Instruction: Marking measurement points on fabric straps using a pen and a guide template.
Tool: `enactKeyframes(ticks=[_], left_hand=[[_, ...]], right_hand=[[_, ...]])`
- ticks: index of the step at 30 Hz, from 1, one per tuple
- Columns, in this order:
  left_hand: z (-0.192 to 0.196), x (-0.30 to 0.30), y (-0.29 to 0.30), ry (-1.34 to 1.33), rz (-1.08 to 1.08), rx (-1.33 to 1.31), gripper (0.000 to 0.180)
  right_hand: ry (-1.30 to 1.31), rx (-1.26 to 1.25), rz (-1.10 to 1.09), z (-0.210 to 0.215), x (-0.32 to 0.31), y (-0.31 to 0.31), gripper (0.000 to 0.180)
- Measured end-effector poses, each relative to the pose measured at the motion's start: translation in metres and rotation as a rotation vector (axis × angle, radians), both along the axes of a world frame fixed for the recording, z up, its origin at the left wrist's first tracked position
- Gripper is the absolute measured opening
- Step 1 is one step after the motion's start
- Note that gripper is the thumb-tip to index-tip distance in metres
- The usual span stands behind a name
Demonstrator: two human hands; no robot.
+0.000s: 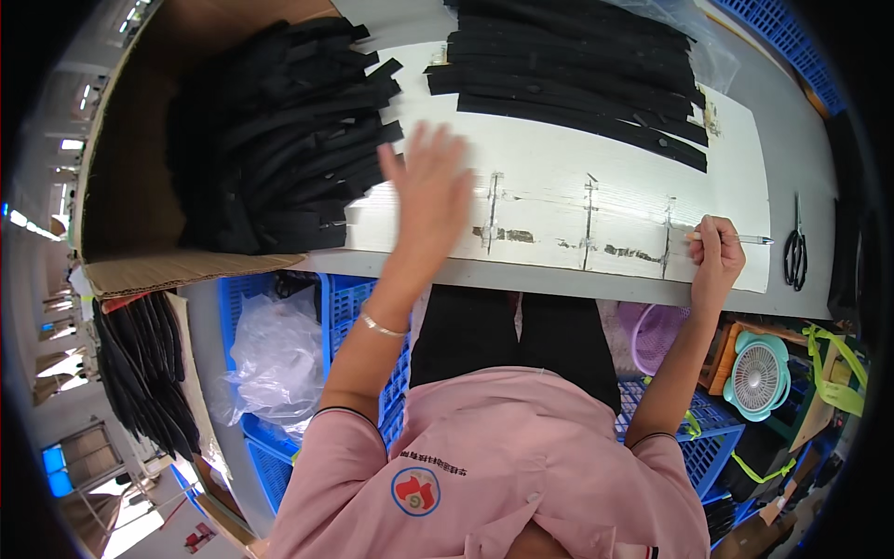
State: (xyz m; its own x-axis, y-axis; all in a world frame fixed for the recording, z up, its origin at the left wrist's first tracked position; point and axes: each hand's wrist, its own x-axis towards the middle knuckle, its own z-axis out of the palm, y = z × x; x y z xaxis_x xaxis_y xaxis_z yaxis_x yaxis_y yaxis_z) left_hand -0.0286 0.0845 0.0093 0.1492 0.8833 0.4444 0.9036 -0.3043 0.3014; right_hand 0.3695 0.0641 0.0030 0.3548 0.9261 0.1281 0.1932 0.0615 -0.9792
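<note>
Cardboard box at table's left end: heap of black strips, matte, soft-looking, flat and long, axes mostly running left-right, ends ragged toward white board.

Left hand open, fingers spread, holding nothing, hovering just right of heap's near ends; nearer hand to heap.

White board along front edge, marked with dark cross-lines. Second batch of strips at board's far edge, laid parallel.

Right hand closed on pen, at board's front right corner.

Scissors on grey table, just right.
</note>
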Motion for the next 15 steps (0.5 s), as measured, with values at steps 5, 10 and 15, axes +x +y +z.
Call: enactKeyframes(ticks=[5,10,15], left_hand=[[0.0,-0.071,-0.009,0.043,0.24,0.016,0.033],[0.002,-0.071,-0.018,0.01,0.214,0.029,0.022],[0.006,-0.073,-0.027,-0.094,0.106,-0.003,0.019]], right_hand=[[-0.009,-0.007,0.016,-0.003,0.004,-0.002,0.016],[-0.021,0.011,0.017,-0.004,-0.002,-0.002,0.015],[-0.044,0.0,0.008,0.001,-0.002,-0.005,0.014]])
